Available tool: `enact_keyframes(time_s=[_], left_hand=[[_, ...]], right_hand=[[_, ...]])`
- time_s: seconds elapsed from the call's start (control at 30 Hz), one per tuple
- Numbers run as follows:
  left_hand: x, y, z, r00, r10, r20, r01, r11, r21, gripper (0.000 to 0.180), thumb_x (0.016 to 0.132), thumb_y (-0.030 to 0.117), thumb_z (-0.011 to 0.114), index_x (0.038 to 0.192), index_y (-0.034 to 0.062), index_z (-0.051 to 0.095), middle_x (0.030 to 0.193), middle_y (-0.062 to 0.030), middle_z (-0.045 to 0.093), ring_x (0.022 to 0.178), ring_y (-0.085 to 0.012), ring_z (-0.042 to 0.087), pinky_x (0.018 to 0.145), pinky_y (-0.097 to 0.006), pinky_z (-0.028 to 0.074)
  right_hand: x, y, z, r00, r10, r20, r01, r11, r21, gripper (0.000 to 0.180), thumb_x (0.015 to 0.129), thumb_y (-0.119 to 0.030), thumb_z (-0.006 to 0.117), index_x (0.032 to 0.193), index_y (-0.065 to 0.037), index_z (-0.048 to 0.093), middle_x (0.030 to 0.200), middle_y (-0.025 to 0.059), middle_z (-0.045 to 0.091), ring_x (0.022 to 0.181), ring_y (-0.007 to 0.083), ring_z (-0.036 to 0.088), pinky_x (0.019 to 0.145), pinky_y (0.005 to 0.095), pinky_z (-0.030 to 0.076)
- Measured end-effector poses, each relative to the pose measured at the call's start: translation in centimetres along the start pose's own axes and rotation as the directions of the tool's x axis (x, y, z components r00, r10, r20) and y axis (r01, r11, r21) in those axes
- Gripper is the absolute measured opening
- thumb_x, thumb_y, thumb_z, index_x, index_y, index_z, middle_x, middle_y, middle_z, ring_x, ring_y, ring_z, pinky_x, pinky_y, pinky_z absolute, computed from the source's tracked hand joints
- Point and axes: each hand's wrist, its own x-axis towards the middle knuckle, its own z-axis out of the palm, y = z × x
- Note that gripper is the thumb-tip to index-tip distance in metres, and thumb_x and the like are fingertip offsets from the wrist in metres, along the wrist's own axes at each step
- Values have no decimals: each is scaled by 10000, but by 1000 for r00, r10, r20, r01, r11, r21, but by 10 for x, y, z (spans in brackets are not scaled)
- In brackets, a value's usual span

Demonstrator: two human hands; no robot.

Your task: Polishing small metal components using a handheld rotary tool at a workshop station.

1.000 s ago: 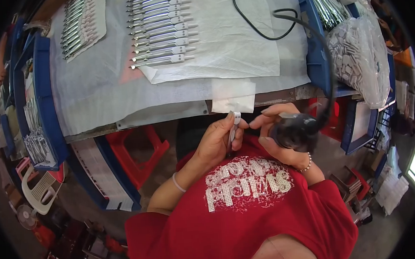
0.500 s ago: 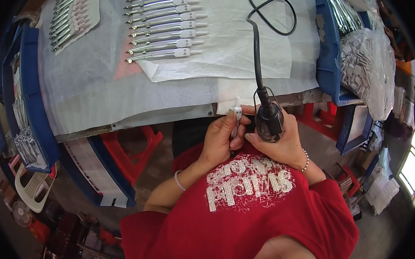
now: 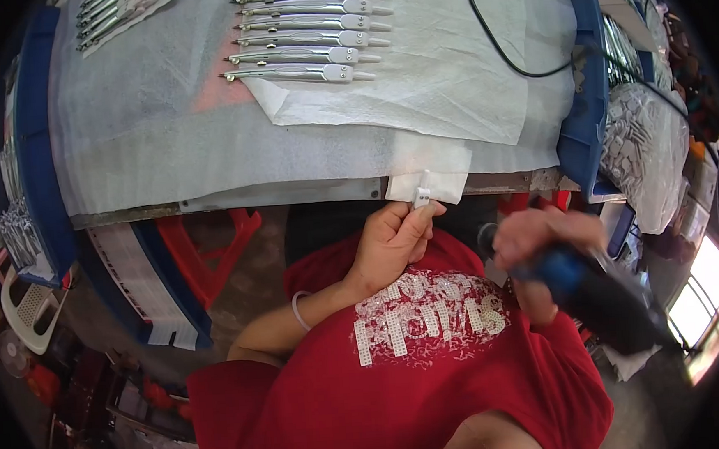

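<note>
In front of my red shirt, my left hand (image 3: 392,241) is closed around a drawing compass (image 3: 422,196). Only its white head with two small screw holes sticks out past the thumb, just at the table edge; the legs are hidden in my fingers. Off to the right, my right hand (image 3: 546,242) grips a black corded electric screwdriver (image 3: 603,296), both smeared by motion. The tool is tilted, its body reaching toward the lower right. A row of similar silver compasses (image 3: 309,67) with white heads lies on the white sheet ahead.
Blue bins (image 3: 42,153) stand at the table's left side, with another blue bin (image 3: 582,128) at the right holding metal parts. A clear bag of white pieces (image 3: 647,153) sits by it. The black cord (image 3: 497,43) loops across the sheet. Red stools (image 3: 213,254) are under the table.
My right hand has swung to the right with the screwdriver, away from my left hand, and the cord has shifted right. My left hand still holds the compass. The whole view has shifted slightly.
</note>
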Motion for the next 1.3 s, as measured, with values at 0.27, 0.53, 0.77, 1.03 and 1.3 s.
enact_keyframes(time_s=[0.27,0.53,0.77,1.03,1.3], left_hand=[[-1,1,0,999,-31,-16,30,999,-45,205,967,170,478,1016,21,610,681,22,504,508,-27,394,458,-171,312],[-1,-2,0,999,-29,-23,27,997,-70,228,967,209,487,1028,32,616,700,53,513,512,-5,357,455,-155,252],[0,-3,-3,1000,-29,7,29,998,-59,235,977,201,464,1036,27,612,720,60,518,545,2,364,476,-151,259],[1,-5,-1,999,-4,-38,1,997,-72,217,971,171,478,997,0,609,626,50,474,528,-14,397,474,-171,320],[0,-2,-1,996,59,-60,-54,996,73,184,956,128,492,960,-6,618,660,35,531,569,-11,430,506,-179,363]], right_hand=[[32,-3,29,898,-431,83,418,898,138,510,777,-254,749,1128,-107,410,812,79,642,609,158,649,545,247,535],[38,7,44,902,-431,24,415,880,231,415,702,-99,790,974,-65,478,752,162,650,587,237,638,528,328,534],[43,9,49,909,-417,12,405,889,214,375,713,-103,784,938,-56,489,721,153,645,558,224,628,510,314,523],[47,9,55,919,-392,-28,390,901,190,288,727,-72,738,872,-25,494,694,158,633,549,232,622,494,324,518],[56,11,53,926,-378,13,363,896,255,120,698,-20,596,766,4,500,668,175,615,527,247,603,475,334,511]])
